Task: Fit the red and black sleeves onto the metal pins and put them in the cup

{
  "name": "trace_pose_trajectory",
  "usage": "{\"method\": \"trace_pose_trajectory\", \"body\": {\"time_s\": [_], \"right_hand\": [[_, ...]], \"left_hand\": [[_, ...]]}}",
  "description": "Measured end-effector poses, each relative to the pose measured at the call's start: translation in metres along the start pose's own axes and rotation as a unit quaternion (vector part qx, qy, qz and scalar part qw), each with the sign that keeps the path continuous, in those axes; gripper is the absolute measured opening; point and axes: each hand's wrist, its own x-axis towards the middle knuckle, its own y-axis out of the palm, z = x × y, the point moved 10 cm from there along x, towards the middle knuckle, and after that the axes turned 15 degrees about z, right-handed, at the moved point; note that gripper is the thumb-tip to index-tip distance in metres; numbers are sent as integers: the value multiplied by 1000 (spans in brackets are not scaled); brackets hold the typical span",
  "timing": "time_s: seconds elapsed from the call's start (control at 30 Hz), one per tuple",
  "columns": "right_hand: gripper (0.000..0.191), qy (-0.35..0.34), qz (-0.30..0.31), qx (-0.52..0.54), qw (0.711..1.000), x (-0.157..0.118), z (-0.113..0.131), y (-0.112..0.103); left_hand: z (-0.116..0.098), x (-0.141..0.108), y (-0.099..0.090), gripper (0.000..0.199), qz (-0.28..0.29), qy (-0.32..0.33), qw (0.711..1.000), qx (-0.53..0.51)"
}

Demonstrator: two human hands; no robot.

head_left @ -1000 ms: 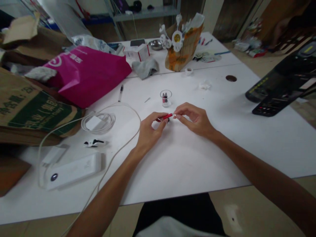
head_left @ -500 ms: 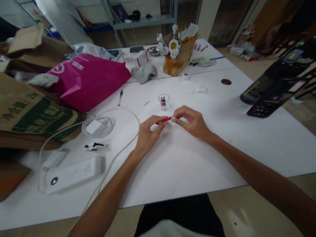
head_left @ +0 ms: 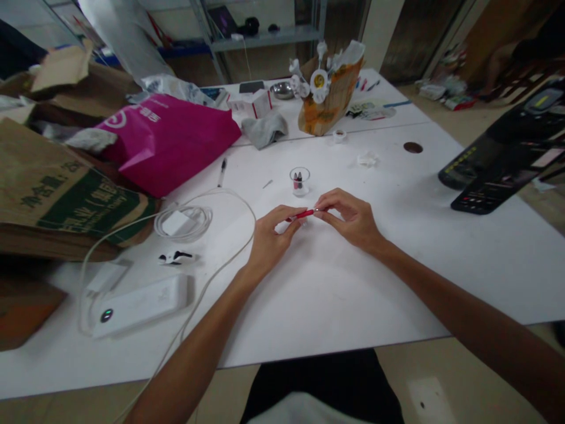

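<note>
A slim red pen [head_left: 304,214] lies nearly level between my two hands, just above the white table. My left hand [head_left: 272,232] pinches its barrel between thumb and fingers. At the other end, the thumb and fingertips of my right hand [head_left: 348,215] close around the pen's silvery tip, which they mostly cover. Whether that tip is joined to the barrel I cannot tell. Just beyond the hands stands a small clear cup [head_left: 300,175] with red and black pen tip pieces [head_left: 298,180] in it.
A black pen [head_left: 222,172], a coiled white cable [head_left: 183,224] and a white power bank [head_left: 141,306] lie on the left. Behind are a magenta bag [head_left: 176,138] and a paper bag [head_left: 333,94]. A dark phone-like device [head_left: 489,185] stands at right.
The view has shifted slightly, so everything sits a little further right. Less of the silvery tip shows between the red barrel and my right fingertips. Both hands keep their grip.
</note>
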Motion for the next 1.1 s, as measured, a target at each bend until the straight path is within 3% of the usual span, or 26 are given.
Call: {"method": "trace_pose_trajectory", "body": {"time_s": [0.57, 0.93, 1.1], "right_hand": [[9, 9, -2, -30, 1000, 1, 5, -1], [9, 7, -2, -62, 998, 0, 8, -1], [16, 20, 9, -74, 997, 2, 9, 1]], "left_hand": [[-5, -1, 1, 22, -6, -15, 1000, -5], [-19, -2, -1, 18, -20, 41, 999, 28], [-17, -3, -4, 17, -29, 37, 998, 40]]}}
